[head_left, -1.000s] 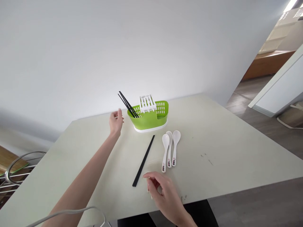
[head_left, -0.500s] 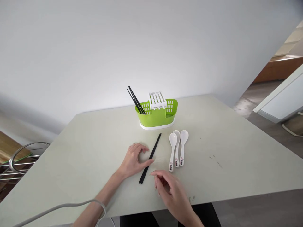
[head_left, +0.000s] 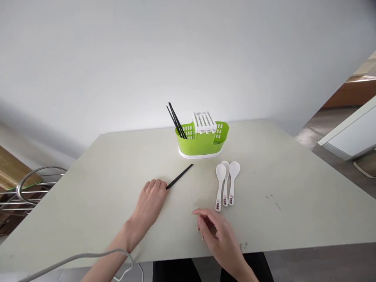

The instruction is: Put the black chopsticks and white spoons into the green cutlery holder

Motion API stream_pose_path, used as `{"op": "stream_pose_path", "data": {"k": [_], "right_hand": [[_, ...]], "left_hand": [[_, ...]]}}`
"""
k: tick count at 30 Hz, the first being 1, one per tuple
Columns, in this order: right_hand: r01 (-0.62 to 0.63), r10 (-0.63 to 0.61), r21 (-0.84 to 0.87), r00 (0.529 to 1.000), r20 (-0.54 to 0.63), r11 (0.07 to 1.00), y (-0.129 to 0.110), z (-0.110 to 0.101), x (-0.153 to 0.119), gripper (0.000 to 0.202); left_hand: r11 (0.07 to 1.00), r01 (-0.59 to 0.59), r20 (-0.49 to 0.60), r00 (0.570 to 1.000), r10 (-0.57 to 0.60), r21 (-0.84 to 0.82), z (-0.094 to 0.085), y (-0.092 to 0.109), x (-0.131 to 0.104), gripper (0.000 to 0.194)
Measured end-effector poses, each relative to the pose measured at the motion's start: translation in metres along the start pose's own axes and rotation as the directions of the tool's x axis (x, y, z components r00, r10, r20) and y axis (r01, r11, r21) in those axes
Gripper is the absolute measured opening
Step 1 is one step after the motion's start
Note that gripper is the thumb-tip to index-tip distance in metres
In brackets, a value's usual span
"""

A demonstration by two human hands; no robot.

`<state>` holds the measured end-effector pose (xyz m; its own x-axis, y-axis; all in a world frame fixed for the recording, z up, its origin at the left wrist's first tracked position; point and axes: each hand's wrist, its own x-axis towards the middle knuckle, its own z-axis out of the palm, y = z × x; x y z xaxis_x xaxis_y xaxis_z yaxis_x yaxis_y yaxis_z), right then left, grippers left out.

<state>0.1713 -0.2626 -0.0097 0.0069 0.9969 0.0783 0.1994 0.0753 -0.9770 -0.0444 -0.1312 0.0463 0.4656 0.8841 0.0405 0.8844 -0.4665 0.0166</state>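
- From here, the left hand (head_left: 151,199) hides its own fingertips; I can't tell whether they grip.
- Black chopsticks (head_left: 179,176) run under it, near ends covered, far ends short of the green basket (head_left: 199,147).
- The right hand (head_left: 217,233), near the white spoons (head_left: 226,186), curls loosely, fingers parted.

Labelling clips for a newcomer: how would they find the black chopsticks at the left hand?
On the pale tabletop, find the green plastic basket. Nearer the viewer, left of three white spoons, slim black chopsticks run out from the left hand; unlike the black sticks leaning in the basket, these are outside.
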Motion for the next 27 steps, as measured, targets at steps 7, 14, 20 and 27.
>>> {"op": "stream_pose_path", "data": {"k": [7, 14, 20, 27], "right_hand": [[0.01, -0.01, -0.001, 1.0, -0.007, 1.0, 0.0, 0.0, 0.0, 0.037], [-0.023, 0.023, 0.001, 1.0, 0.008, 1.0, -0.004, -0.001, 0.0, 0.039], [-0.029, 0.028, 0.019, 0.999, 0.017, 0.999, -0.005, -0.001, 0.002, 0.039], [-0.031, 0.03, 0.025, 0.999, 0.024, 0.999, -0.006, -0.002, 0.002, 0.037]], "left_hand": [[0.995, 0.098, -0.014, 0.995, -0.098, -0.033, 0.0, -0.017, -0.01, 0.016], [0.985, 0.167, 0.034, 0.986, -0.166, -0.047, -0.01, -0.019, -0.007, 0.023], [0.956, 0.163, 0.064, 0.986, -0.152, -0.244, -0.021, -0.016, -0.004, 0.029], [0.565, 0.299, 0.202, 0.952, -0.229, -0.769, -0.038, 0.009, -0.009, 0.029]]}}
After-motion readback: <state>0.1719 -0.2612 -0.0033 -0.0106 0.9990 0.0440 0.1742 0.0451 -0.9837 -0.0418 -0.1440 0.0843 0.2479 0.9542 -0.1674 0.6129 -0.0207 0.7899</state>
